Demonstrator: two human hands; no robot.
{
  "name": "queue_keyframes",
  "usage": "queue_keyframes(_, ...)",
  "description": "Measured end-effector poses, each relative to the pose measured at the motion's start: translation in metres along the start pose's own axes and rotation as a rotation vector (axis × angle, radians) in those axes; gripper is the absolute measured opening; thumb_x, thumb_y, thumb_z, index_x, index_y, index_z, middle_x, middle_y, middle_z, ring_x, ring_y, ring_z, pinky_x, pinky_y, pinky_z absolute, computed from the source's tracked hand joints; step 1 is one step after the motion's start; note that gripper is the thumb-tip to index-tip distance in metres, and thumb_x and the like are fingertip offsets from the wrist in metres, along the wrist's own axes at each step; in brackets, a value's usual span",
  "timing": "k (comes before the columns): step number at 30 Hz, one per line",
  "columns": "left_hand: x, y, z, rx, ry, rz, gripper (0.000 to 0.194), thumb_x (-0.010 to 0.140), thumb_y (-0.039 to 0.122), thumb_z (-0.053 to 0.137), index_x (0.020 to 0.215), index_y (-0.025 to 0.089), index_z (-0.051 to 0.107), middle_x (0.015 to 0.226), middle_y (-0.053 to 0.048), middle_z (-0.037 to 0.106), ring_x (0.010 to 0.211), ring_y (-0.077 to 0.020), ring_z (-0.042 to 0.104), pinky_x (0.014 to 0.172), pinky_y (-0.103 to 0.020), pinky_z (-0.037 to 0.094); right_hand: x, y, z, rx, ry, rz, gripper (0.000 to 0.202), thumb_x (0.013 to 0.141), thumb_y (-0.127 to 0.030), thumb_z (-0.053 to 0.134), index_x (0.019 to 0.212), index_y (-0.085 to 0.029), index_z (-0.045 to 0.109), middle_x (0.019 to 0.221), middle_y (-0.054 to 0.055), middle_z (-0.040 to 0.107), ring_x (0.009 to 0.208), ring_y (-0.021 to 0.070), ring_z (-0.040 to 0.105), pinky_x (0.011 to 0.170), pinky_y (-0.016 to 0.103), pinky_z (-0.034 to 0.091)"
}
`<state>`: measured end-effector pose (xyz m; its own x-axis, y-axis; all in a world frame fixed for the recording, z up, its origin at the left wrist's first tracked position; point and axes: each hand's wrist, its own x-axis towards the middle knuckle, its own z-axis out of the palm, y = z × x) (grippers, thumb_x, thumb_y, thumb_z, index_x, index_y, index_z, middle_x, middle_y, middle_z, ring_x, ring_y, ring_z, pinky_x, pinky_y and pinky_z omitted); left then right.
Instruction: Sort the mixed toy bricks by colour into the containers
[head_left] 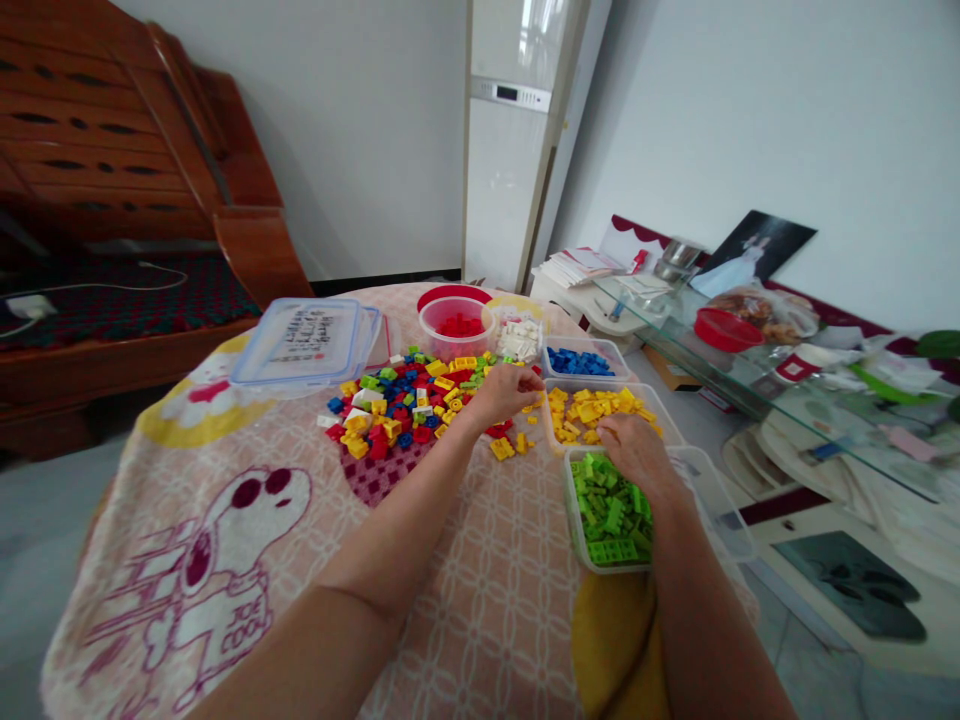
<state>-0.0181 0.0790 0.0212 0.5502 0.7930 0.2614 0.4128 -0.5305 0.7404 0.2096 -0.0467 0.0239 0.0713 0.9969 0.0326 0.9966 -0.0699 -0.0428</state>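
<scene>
My left hand [506, 394] is closed, fingertips together, at the left rim of the box of yellow bricks [592, 408]. What sits in its fingers, if anything, is too small to make out. My right hand [636, 447] reaches over the front of that box with fingers bent down at the yellow bricks; its fingertips are partly hidden. Under the right wrist stands a clear box of green bricks [611, 510]. A mixed pile of toy bricks [405, 400] in red, blue, yellow, green and white spreads left of my left hand.
Blue bricks [577, 362] fill a small box behind the yellow one. White bricks [519, 340] lie beside a round tub [457, 325] with red bricks. Clear lids [300, 340] are stacked at the back left. A glass shelf [780, 400] with clutter stands right of the table.
</scene>
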Motion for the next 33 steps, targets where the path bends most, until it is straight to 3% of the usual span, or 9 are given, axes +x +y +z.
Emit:
queue_keyframes(5, -0.004, 0.022, 0.017, -0.029, -0.048, 0.084, 0.022, 0.078, 0.015, 0.070, 0.098, 0.017, 0.080, 0.082, -0.001, 0.078, 0.069, -0.0119, 0.067, 0.072, -0.022, 0.054, 0.000, -0.001, -0.001, -0.001, -0.003, -0.003, 0.033, 0.100, -0.024, 0.045, 0.103, -0.014, 0.076, 0.111, 0.013, 0.076, 0.106, 0.0226, 0.064, 0.094, 0.030, 0.044)
queue_keyframes(9, -0.005, 0.028, 0.024, -0.083, -0.085, 0.100, 0.023, 0.078, 0.014, 0.070, 0.100, 0.016, 0.080, 0.087, -0.002, 0.079, 0.071, -0.0119, 0.069, 0.069, -0.021, 0.053, 0.001, -0.001, 0.000, -0.014, 0.001, -0.012, 0.032, 0.100, -0.024, 0.045, 0.102, -0.015, 0.076, 0.111, 0.012, 0.075, 0.106, 0.0223, 0.064, 0.094, 0.029, 0.043)
queue_keyframes(16, -0.003, 0.016, -0.006, 0.045, -0.061, 0.032, 0.023, 0.077, 0.015, 0.069, 0.097, 0.015, 0.080, 0.088, -0.003, 0.079, 0.073, -0.0133, 0.069, 0.071, -0.022, 0.052, 0.002, 0.000, 0.000, -0.021, -0.023, -0.006, 0.033, 0.101, -0.025, 0.045, 0.104, -0.014, 0.075, 0.113, 0.013, 0.075, 0.107, 0.0230, 0.064, 0.094, 0.029, 0.042)
queue_keyframes(20, -0.007, 0.012, -0.016, 0.233, -0.235, -0.003, 0.020, 0.072, 0.017, 0.074, 0.091, 0.016, 0.080, 0.084, -0.003, 0.078, 0.072, -0.0155, 0.068, 0.068, -0.023, 0.048, 0.002, 0.000, 0.000, -0.019, -0.017, -0.012, 0.033, 0.101, -0.025, 0.045, 0.104, -0.014, 0.076, 0.112, 0.013, 0.075, 0.106, 0.0229, 0.064, 0.093, 0.029, 0.042)
queue_keyframes(27, -0.016, 0.022, 0.006, 0.453, -0.425, 0.020, 0.023, 0.058, 0.017, 0.083, 0.079, 0.020, 0.077, 0.081, -0.004, 0.076, 0.074, -0.0208, 0.069, 0.062, -0.025, 0.045, 0.001, -0.001, -0.003, -0.007, -0.032, -0.007, 0.032, 0.101, -0.025, 0.045, 0.103, -0.015, 0.076, 0.110, 0.012, 0.075, 0.106, 0.0216, 0.064, 0.092, 0.028, 0.042)
queue_keyframes(33, -0.016, 0.021, 0.012, 0.558, -0.525, -0.015, 0.026, 0.064, 0.014, 0.075, 0.090, 0.019, 0.078, 0.097, -0.008, 0.078, 0.088, -0.0236, 0.071, 0.068, -0.026, 0.048, 0.001, -0.001, 0.000, -0.022, -0.030, -0.007, 0.032, 0.101, -0.024, 0.046, 0.107, -0.014, 0.075, 0.113, 0.012, 0.074, 0.108, 0.0227, 0.063, 0.093, 0.028, 0.042)
